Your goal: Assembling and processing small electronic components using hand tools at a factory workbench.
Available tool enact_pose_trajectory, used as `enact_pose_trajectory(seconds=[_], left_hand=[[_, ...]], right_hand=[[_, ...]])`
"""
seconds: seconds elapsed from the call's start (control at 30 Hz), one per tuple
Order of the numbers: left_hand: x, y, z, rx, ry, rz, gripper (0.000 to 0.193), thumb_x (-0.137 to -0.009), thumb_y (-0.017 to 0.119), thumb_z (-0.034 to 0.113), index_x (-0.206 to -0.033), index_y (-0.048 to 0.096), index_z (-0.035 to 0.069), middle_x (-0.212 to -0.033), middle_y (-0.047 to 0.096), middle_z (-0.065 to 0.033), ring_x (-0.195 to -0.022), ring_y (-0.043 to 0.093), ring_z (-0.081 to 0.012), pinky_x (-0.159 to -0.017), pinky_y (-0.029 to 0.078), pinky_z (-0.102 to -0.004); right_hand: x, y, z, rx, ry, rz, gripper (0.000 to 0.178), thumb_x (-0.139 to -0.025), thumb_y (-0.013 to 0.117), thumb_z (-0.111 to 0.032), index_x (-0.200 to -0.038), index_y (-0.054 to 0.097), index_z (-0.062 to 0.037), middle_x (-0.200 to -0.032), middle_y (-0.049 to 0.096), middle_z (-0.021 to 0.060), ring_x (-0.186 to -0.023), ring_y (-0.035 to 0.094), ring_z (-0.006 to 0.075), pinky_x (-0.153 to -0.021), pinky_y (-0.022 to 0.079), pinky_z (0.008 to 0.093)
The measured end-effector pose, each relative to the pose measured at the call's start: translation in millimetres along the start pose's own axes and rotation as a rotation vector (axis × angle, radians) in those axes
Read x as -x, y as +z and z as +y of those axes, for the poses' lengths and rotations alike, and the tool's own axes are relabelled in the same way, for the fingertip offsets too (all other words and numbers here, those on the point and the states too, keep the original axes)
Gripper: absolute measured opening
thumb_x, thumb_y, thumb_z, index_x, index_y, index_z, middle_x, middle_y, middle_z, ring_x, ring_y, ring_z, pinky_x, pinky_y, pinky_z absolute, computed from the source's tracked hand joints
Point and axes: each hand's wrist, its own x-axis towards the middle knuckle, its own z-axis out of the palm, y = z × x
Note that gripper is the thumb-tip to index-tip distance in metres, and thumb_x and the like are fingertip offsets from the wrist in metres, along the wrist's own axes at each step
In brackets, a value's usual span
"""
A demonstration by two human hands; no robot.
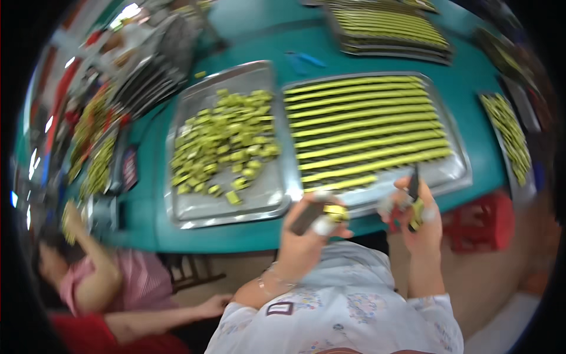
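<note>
Two metal trays lay side by side on a green table (138,221), directly before a person seen from above. The left tray (200,206) held a loose heap of yellow-green blocks (227,127), likely set there for the left hand to reach. The right tray (463,168) held blocks in spaced rows (365,128), probably kept apart so they stayed orderly; the nearest row stopped short.

The person's left hand (300,242) pinched a yellow block (336,212) between taped fingertips, with a dark strip (306,218) alongside, seemingly to keep the block steady and facing the right hand. The right hand (429,227) was closed around a dark, pointed tool (414,184), tip away from the body, perhaps for safe control; blur hid its kind.

Counted: two hands, two main trays, roughly eleven rows, one stray block (200,74) beyond the left tray, one blue tool (305,59) at the far side, one red stool (483,224) at right. The heap was too many to count.
</note>
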Motion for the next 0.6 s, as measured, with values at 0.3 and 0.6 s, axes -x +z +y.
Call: enact_pose_trajectory(seconds=[0.3, 0.6], left_hand=[[4.8, -3.7, -14.5, 0.027, 0.187, -0.201, 0.034, -0.094, 0.063, 0.004, -0.125, 0.051, 0.001, -0.119, 0.056, -0.0096, -0.106, 0.056, -0.0164, -0.084, 0.056, -0.0322], [0.6, -20.0, -17.1, -0.114, 0.276, -0.240, 0.037, -0.089, 0.072, 0.008, -0.122, 0.057, 0.003, -0.113, 0.052, -0.0032, -0.100, 0.054, -0.0112, -0.089, 0.046, -0.0282]], right_hand=[[7.8, 43.3, 16.5, 0.245, -0.168, -0.071, 0.031, -0.091, 0.067, -0.017, -0.111, 0.051, 0.0005, -0.103, 0.051, 0.0085, -0.078, 0.055, 0.0133, -0.069, 0.046, 0.0258], [4.7, 69.3, 19.6, 0.608, -0.331, -0.058, 0.024, -0.086, 0.068, -0.010, -0.103, 0.057, 0.0024, -0.102, 0.049, 0.0096, -0.081, 0.052, 0.0139, -0.065, 0.043, 0.0227]])
